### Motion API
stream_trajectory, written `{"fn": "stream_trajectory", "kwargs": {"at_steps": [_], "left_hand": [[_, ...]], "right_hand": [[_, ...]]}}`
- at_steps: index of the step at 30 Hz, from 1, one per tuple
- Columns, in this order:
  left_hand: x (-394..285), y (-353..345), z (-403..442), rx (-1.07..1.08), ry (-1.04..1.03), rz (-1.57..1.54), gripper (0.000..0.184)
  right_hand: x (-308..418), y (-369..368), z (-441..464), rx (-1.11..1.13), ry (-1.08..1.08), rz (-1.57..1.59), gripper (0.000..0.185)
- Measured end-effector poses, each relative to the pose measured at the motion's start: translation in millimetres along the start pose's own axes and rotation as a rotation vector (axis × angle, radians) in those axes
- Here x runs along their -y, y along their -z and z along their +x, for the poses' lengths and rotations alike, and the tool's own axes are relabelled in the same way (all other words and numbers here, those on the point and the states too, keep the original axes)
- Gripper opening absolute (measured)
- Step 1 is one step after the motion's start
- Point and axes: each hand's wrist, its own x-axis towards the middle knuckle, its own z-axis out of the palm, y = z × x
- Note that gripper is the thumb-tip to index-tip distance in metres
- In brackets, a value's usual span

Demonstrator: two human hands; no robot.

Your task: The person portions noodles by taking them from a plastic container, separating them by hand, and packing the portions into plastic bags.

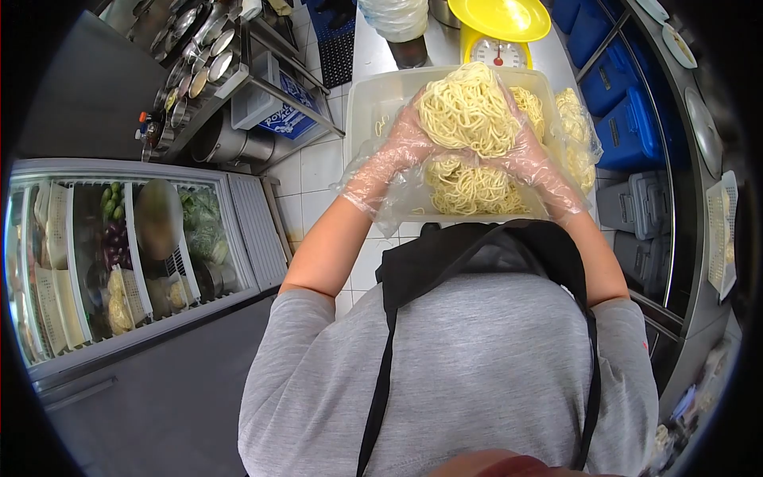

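Observation:
A large clump of pale yellow noodles (469,110) is lifted between my two hands, above a translucent plastic tub (367,99). My left hand (409,139), in a clear plastic glove, cups the clump from its left side. On the other side my right hand (534,155), gloved the same way, supports it, fingers partly hidden under the strands. More noodles (477,191) lie in the tub below, with another heap at its right. A few loose strands stick to the tub's left part.
Beyond the tub stands a yellow dial scale (498,54) with a round pan (501,17). A stack of plastic bags (395,17) is left of it. Bagged noodles (576,119) rest right of the tub. A glass-topped fridge (127,254) stands at left, blue bins (628,127) at right.

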Motion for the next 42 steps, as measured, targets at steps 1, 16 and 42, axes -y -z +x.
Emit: {"fn": "stream_trajectory", "kwargs": {"at_steps": [1, 16, 42], "left_hand": [[-6.3, 0.7, -0.2, 0.015, 0.018, 0.055, 0.091], [-2.4, 44.1, -17.7, -0.138, 0.326, -0.579, 0.048], [-3.1, 34.9, 3.3, -0.033, 0.373, -0.27, 0.083]], "right_hand": [[2.7, 1.9, 0.8, 0.001, -0.053, -0.031, 0.111], [33.4, 27.4, -6.9, 0.051, -0.434, -0.189, 0.083], [66.2, -27.4, 15.7, 0.173, -0.108, -0.672, 0.11]]}}
